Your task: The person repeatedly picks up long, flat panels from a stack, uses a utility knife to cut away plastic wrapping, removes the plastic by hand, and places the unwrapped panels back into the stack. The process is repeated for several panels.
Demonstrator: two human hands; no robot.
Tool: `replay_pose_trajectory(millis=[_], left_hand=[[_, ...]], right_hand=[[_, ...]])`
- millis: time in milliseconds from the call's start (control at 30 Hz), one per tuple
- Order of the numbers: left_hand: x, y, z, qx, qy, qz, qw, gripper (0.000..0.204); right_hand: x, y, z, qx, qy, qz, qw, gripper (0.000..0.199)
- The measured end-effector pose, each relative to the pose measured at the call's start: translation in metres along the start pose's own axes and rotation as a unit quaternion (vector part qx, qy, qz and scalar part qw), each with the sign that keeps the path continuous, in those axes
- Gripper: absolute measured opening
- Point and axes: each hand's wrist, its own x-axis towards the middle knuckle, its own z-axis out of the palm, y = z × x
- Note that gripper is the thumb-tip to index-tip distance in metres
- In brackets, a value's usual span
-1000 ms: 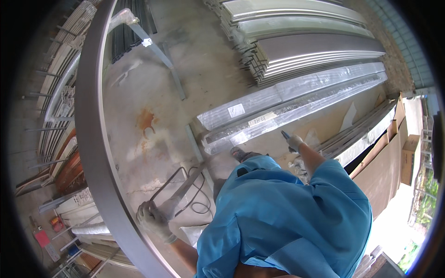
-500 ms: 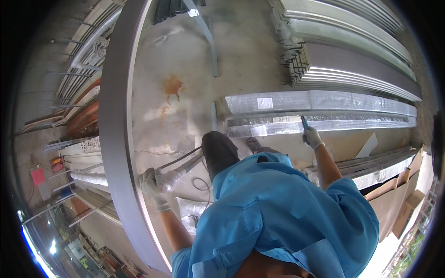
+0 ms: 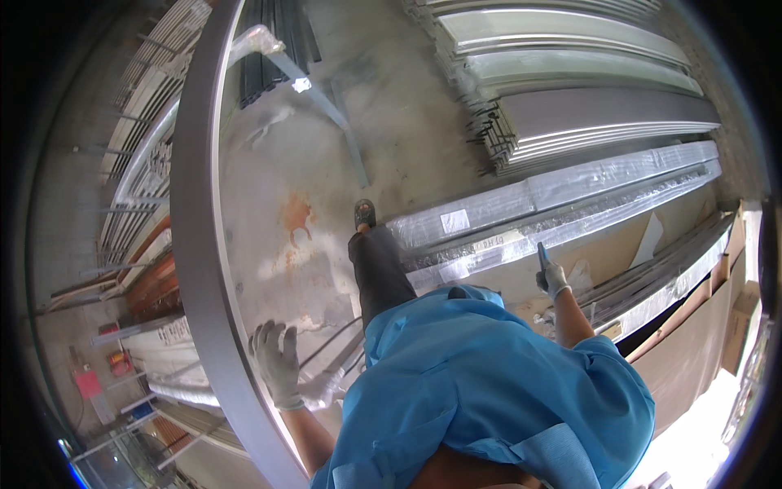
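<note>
A long flat grey metal beam (image 3: 195,196) with a pale edge runs from top to bottom on the left. Close to that edge is my left hand (image 3: 278,363), in a light glove, fingers spread and nothing held. Whether its fingertips touch the beam I cannot tell. Out to the right, my gloved right hand (image 3: 555,279) is closed around a slim blue tool (image 3: 542,255) pointing upward; its exact kind is not clear. Behind that tool lie long plastic-wrapped packs (image 3: 489,213) carrying white labels.
Stacked metal profiles (image 3: 595,122) fill the upper right. A metal support leg (image 3: 330,110) and dark bars (image 3: 265,65) are at the top. Racks of long stock (image 3: 151,163) stand beyond the beam. Cardboard (image 3: 692,371) lies at lower right. My foot (image 3: 364,213) is on the stained concrete floor.
My leg has stepped forward, and the view has shifted and turned. My left hand's fingers are now more stretched and spread beside the beam. My right hand still grips the blue tool.
</note>
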Motion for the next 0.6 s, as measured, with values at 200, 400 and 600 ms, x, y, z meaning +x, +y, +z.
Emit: replay_pose_trajectory(millis=[200,400,600], left_hand=[[0.159,0.016,0.083,-0.174,-0.058,0.103,0.978,0.019],[0.338,0.033,0.233,-0.489,-0.129,0.058,0.861,0.018],[0.481,0.024,0.285,-0.615,-0.250,-0.100,0.741,0.021]], right_hand=[[0.022,-0.052,0.103,0.013,-0.058,-0.082,0.995,0.022],[0.062,-0.183,0.279,-0.010,-0.046,-0.199,0.979,0.023],[0.066,-0.307,0.475,-0.148,-0.051,-0.172,0.973,0.031]])
